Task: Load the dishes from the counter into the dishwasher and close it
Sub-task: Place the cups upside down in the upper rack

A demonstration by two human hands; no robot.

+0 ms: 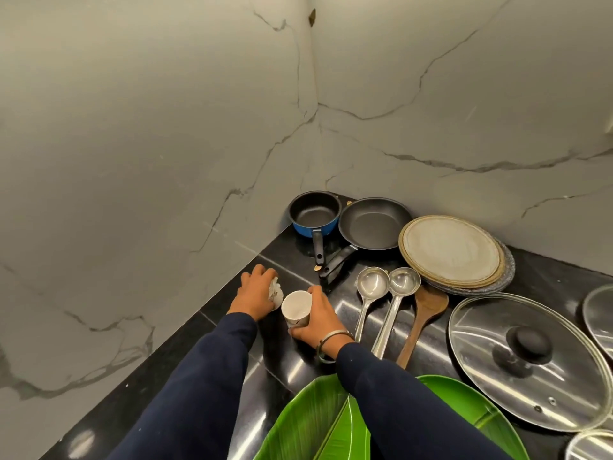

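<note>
On the black counter (185,353) my right hand (320,322) grips a white cup (295,308), tilted with its mouth toward me. My left hand (257,292) curls over a second white patterned cup (276,291), mostly hidden under the fingers, close to the wall. Behind them stand a blue saucepan (313,212) and a black frying pan (373,224). Two steel ladles (371,285) (403,282) and a wooden spatula (424,310) lie to the right. A stack of round plates (454,252) sits further right. The dishwasher is out of view.
A large glass lid (530,360) with a black knob lies at the right, with parts of other glass lids (600,317) at the frame's edge. Green leaf-shaped plates (308,423) lie near me under my arms. Marble walls close the corner at left and behind.
</note>
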